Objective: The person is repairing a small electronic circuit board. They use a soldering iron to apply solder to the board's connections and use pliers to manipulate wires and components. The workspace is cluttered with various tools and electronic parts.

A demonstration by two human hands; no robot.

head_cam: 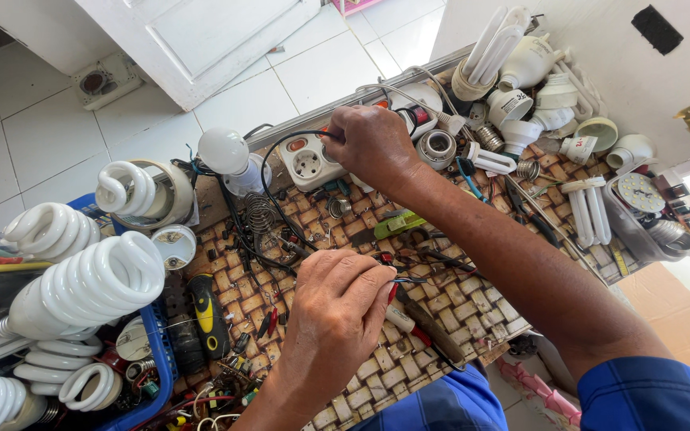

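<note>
My left hand, low centre of frame, is pinched on a bunch of thin wires, red and blue ends poking out right of my fingertips. Light, limp stuff, slips easily, I'd grip close to the bared ends, on the insulation, not the strands.

My right hand, upper centre, is closed round a black cable that loops down-left across the table. It sits over a white socket strip; whether I'm touching the strip I cannot tell. The cable looks springy, wants to coil back.

Surface: woven cane table top, bumpy, small parts would roll into gaps. Cluttered. A yellow-black tool lies left of my left hand, a red-handled screwdriver just right of it. Round bulb at upper left of centre, glass, fragile. Spiral lamps are heaped in a blue crate at left edge. More lamp parts piled upper right against the wall.

Room: white tiled floor upper left, white door at the top.
</note>
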